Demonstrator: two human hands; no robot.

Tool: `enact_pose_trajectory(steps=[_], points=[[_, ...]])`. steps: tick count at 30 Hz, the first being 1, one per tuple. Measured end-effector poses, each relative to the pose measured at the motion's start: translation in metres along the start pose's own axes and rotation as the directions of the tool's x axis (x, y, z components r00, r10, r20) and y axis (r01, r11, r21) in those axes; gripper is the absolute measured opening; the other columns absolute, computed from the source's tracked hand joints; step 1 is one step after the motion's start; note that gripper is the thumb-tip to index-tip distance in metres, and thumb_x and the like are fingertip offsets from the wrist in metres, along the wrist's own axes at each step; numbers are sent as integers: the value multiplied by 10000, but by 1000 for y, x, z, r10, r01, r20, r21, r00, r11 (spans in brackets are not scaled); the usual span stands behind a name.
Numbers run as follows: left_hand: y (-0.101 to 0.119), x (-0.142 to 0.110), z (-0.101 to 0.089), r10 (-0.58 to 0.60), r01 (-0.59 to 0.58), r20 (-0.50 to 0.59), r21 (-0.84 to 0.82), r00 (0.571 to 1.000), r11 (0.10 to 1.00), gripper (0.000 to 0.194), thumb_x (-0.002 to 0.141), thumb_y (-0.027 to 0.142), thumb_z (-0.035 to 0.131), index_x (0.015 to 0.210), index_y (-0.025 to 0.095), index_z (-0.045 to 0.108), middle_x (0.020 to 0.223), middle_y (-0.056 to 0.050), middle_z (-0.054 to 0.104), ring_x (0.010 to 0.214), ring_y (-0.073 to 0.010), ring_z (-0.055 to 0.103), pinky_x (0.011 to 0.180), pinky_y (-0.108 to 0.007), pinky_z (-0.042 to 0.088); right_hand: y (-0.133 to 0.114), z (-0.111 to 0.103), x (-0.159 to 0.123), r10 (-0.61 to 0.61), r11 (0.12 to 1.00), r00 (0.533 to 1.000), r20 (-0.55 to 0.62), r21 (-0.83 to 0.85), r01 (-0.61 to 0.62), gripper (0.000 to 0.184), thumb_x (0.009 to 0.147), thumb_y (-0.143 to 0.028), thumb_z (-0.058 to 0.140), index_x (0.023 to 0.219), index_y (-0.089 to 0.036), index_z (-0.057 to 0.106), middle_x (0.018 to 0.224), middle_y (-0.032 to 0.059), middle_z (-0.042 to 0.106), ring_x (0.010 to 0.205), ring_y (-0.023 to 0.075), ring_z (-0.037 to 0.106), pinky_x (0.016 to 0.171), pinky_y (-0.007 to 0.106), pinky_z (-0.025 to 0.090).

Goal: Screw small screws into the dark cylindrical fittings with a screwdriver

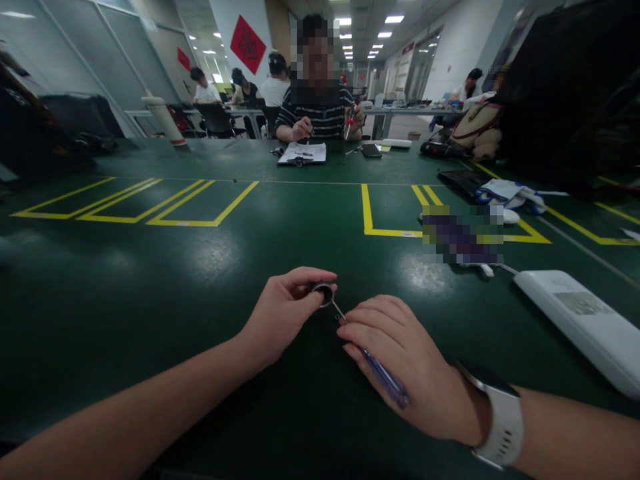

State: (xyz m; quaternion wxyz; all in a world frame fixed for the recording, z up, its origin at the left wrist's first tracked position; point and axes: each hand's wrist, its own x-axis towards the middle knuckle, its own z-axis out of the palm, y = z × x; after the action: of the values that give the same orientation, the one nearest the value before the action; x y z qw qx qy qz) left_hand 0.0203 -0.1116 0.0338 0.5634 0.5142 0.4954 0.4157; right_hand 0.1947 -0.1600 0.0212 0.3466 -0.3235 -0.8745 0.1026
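In the head view, my left hand is closed, its thumb and fingers pinching a small dark, round metal part with a ring-like rim facing right. A screwdriver with a translucent purple handle lies under the fingers of my right hand, which are closed on it. Its thin shaft slants up to the left, with the tip at the rim of the round part. Whether the tip sits inside or only touches the rim, I cannot tell. A tiny ring-shaped bit shows just below the shaft; what it is stays unclear.
A white power bank with a cable and a blurred-out phone-like object lie at right on the green table. Yellow tape outlines mark its surface. Across sits a person holding a red-handled tool, behind a clipboard. A bottle stands far left.
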Motion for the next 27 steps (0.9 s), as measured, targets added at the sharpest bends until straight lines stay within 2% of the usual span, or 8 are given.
enact_pose_trajectory(steps=[8,15,18,21,23,24,26,27], points=[[3,0,1,-16,16,1,37,1000,999,216,672,122,628,879,159,680,884,-51,707,864,-184,650,799,-302,504,-1,3,-1,7,999,1000,6,-41,-6,217,867,-130,465,1063,-155,555,996,83,644,941,210,556,856,402,416],[-1,0,0,-22,21,24,73,999,997,211,690,161,615,892,141,674,855,-49,707,823,-179,652,793,-311,500,0,2,0,19,1000,1000,11,-11,-19,184,858,-127,477,1018,-145,565,971,81,646,922,201,561,842,392,427],[-3,3,0,-27,27,22,35,999,999,229,690,148,614,916,136,653,876,-51,698,835,-180,649,810,-323,494,1,1,0,8,998,998,-58,60,-5,159,836,-108,498,970,-153,570,932,73,653,895,193,569,854,398,422],[-4,7,-3,-26,25,-25,-60,999,998,262,664,123,648,923,145,609,933,-56,680,863,-183,643,827,-337,489,3,-2,-1,23,979,989,-143,206,7,169,813,-104,513,958,-164,575,896,54,652,873,179,580,894,406,400],[-4,10,-7,-39,34,-46,-105,998,994,302,633,107,687,916,143,589,941,-61,671,889,-189,636,851,-341,480,6,-3,-2,113,944,978,-174,325,-51,144,824,-128,503,926,-176,592,860,42,651,845,175,589,879,401,408],[-3,12,-9,-48,41,-54,-124,997,991,328,620,96,702,923,142,584,937,-62,669,899,-190,633,863,-337,475,9,-3,-2,196,914,966,-168,389,-117,124,836,-153,497,892,-182,604,838,37,649,829,175,591,849,390,422],[0,14,-11,-71,59,-72,-164,995,985,366,616,64,708,952,138,582,923,-60,667,903,-182,631,872,-315,473,16,-1,-2,392,804,914,-107,523,-283,139,861,-228,493,816,-194,620,792,28,643,793,172,591,760,352,449],[1,15,-12,-86,69,-81,-193,993,979,377,624,43,699,969,137,582,920,-59,666,896,-175,633,865,-302,479,20,1,-2,485,723,872,-62,589,-361,166,868,-266,494,785,-199,621,767,20,639,771,167,590,726,334,452]])
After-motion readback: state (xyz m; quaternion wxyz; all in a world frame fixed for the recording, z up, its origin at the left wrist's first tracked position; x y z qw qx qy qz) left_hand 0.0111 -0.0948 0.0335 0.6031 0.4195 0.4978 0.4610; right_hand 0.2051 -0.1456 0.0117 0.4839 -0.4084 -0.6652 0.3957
